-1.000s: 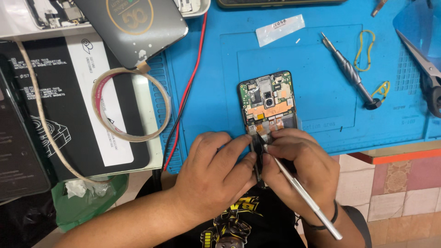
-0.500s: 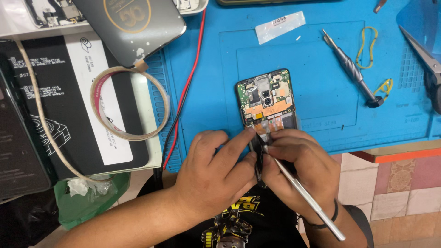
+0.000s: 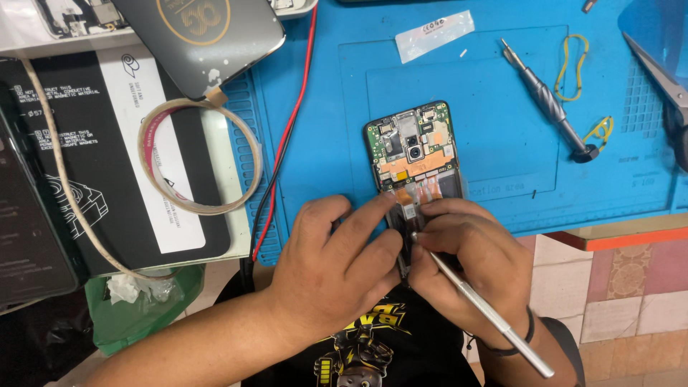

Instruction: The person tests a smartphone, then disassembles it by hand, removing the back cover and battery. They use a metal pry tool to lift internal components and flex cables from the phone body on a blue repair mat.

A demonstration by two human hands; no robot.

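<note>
An opened phone with its back cover off lies on a blue work mat, its green board and orange flex strips showing. My left hand grips the phone's near end, with a fingertip pressed on the lower part of the board. My right hand holds a thin silver tool like a pen, its tip at the phone's lower section between both hands. The phone's bottom half is hidden under my fingers.
A screwdriver and yellow rubber bands lie at the mat's right. A red and black cable runs along the mat's left edge. A tape ring rests on a black box, a dark phone back panel above it.
The view has drifted slightly, so the phone sits a little left and higher. My hands and the silver tool keep the same hold on the phone's lower end.
</note>
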